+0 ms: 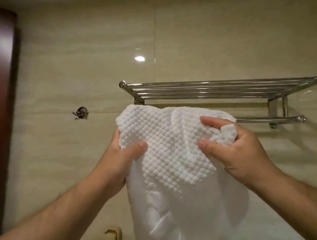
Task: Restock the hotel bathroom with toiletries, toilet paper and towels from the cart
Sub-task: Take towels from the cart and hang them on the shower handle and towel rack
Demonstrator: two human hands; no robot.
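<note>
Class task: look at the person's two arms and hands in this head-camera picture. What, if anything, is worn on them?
Nothing is worn. The left hand and right hand are bare: no gloves, rings, watch or bracelet. Both forearms are uncovered to the picture's edge, no sleeves in view. Fingernails are short and unpainted.

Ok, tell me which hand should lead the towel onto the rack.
Right, probably. The right hand grips the towel just below the rack's bars; the left hand sits beyond the rack's left end.
</note>
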